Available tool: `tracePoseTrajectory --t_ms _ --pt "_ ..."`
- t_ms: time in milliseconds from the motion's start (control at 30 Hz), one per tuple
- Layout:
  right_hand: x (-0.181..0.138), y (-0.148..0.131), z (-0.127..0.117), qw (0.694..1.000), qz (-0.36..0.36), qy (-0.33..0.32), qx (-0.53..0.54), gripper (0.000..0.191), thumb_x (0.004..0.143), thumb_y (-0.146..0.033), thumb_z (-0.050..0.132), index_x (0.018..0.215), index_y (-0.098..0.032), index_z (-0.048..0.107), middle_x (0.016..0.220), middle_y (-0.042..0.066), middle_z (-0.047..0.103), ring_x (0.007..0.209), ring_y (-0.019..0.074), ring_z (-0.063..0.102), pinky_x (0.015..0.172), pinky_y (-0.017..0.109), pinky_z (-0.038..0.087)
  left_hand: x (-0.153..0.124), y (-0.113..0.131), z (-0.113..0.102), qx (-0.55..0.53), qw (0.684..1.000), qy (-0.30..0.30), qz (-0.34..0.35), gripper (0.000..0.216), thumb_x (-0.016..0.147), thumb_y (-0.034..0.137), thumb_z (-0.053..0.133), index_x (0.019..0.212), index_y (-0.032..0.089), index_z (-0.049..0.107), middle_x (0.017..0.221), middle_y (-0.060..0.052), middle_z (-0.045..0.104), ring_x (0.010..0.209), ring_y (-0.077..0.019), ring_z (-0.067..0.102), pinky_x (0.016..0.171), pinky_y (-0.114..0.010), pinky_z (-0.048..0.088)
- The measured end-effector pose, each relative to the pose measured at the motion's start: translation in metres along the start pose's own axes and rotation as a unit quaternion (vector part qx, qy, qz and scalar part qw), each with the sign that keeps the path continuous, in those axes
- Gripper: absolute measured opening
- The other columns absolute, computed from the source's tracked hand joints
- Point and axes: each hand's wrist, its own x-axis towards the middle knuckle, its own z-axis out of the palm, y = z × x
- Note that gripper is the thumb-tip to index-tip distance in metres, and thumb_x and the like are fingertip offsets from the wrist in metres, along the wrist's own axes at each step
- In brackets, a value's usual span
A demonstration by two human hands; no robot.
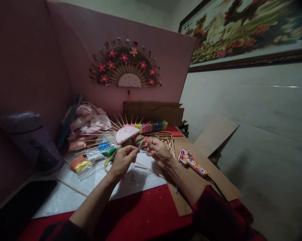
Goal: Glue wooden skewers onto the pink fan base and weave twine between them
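Note:
My left hand point(124, 161) is closed in a pinch, and a thin tan strand of twine point(141, 144) rises from its fingertips. Close by on the right, my right hand point(158, 151) also pinches, its fingertips at the strand's other side. Just behind them sits what looks like a brown ball of twine point(138, 140), partly hidden. Beyond my left hand, a half-round white piece with pink dots point(127, 134) has thin wooden sticks fanning out from it. Under my hands, a long stick point(149, 168) lies across the white sheet point(115, 193).
A floral-patterned glue gun point(192, 162) lies right on cardboard point(211, 182), near loose sticks point(169, 145). Bags of coloured clay point(80, 164), pink cloth point(89, 118) and a purple tumbler point(35, 144) stand left. A flower-decorated fan point(125, 65) hangs on the pink board behind.

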Motion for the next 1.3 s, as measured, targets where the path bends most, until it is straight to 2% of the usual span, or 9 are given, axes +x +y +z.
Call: tracePoseTrajectory --t_ms 133,367,500,600,700,867,967,1167,1300 --pt "-0.002 0.010 0.003 0.997 0.013 -0.048 -0.052 0.037 0.054 -0.035 0.086 0.081 -0.014 0.073 0.054 -0.003 0.058 0.044 0.0055 0.041 0.042 0.020 0.033 -0.001 -0.001 0.000 0.007 1.000 -0.003 0.007 0.035 0.067 0.049 0.065 0.065 0.014 0.062 0.048 0.003 0.048 0.045 -0.0076 0.037 0.044 -0.021 0.025" --pt "-0.004 0.017 0.004 0.992 -0.028 -0.045 -0.114 0.030 0.058 -0.041 0.083 0.065 -0.014 0.071 0.055 -0.001 0.060 0.042 0.0058 0.044 0.040 0.020 0.031 -0.001 -0.006 0.005 0.041 0.999 -0.024 0.017 0.039 0.068 0.051 0.061 0.055 0.015 0.056 0.045 0.003 0.045 0.044 -0.0081 0.035 0.045 -0.022 0.026" --pt "-0.004 0.009 0.004 0.990 -0.083 0.015 -0.113 0.033 0.061 -0.043 0.081 0.061 -0.014 0.066 0.045 -0.005 0.049 0.038 0.0041 0.038 0.035 0.018 0.025 -0.001 -0.007 0.006 0.075 0.996 -0.027 0.032 0.033 0.068 0.047 0.060 0.060 0.015 0.062 0.046 0.003 0.046 0.045 -0.0094 0.037 0.046 -0.022 0.027" --pt "-0.001 -0.001 0.000 0.995 -0.087 0.039 -0.026 0.038 0.057 -0.046 0.083 0.064 -0.017 0.060 0.053 -0.003 0.057 0.040 0.0055 0.045 0.032 0.015 0.022 0.001 -0.011 0.004 0.104 0.993 -0.023 0.053 0.029 0.070 0.044 0.059 0.063 0.016 0.063 0.046 0.003 0.048 0.047 -0.0107 0.040 0.050 -0.023 0.030" --pt "0.002 -0.013 -0.005 0.995 -0.083 0.042 0.043 0.042 0.054 -0.044 0.085 0.069 -0.019 0.054 0.056 -0.004 0.062 0.039 0.0060 0.049 0.030 0.013 0.026 0.005 -0.017 -0.001 0.139 0.988 -0.014 0.066 0.027 0.071 0.043 0.057 0.062 0.017 0.062 0.047 0.002 0.049 0.049 -0.0113 0.041 0.052 -0.023 0.031" --pt "0.009 -0.034 -0.020 0.978 -0.146 0.116 0.096 0.035 0.067 -0.037 0.079 0.069 -0.019 0.050 0.047 -0.010 0.053 0.034 0.0015 0.037 0.031 0.010 0.026 0.012 -0.025 -0.009 0.195 0.979 0.008 0.062 0.028 0.071 0.043 0.054 0.065 0.017 0.063 0.049 0.001 0.053 0.051 -0.0125 0.046 0.055 -0.024 0.035" --pt "0.014 -0.041 -0.031 0.961 -0.184 0.171 0.118 0.036 0.069 -0.040 0.078 0.068 -0.018 0.049 0.047 -0.010 0.051 0.034 0.0009 0.034 0.030 0.010 0.025 0.013 -0.025 -0.013 0.195 0.979 0.017 0.052 0.031 0.072 0.044 0.053 0.067 0.016 0.064 0.048 0.001 0.053 0.049 -0.0123 0.046 0.053 -0.024 0.034" --pt "0.019 -0.041 -0.041 0.944 -0.206 0.243 0.082 0.041 0.065 -0.047 0.078 0.069 -0.017 0.051 0.047 -0.009 0.049 0.034 0.0004 0.032 0.030 0.011 0.022 0.011 -0.013 -0.018 0.182 0.983 -0.009 0.014 0.029 0.072 0.042 0.055 0.065 0.015 0.063 0.047 0.000 0.056 0.044 -0.0108 0.046 0.048 -0.023 0.034" --pt "0.020 -0.035 -0.040 0.961 -0.141 0.239 0.001 0.040 0.066 -0.046 0.077 0.069 -0.016 0.051 0.048 -0.010 0.047 0.034 -0.0004 0.029 0.030 0.011 0.020 0.004 0.002 -0.018 0.157 0.987 -0.025 -0.015 0.026 0.070 0.039 0.058 0.061 0.015 0.061 0.040 0.002 0.052 0.039 -0.0083 0.042 0.043 -0.021 0.028"
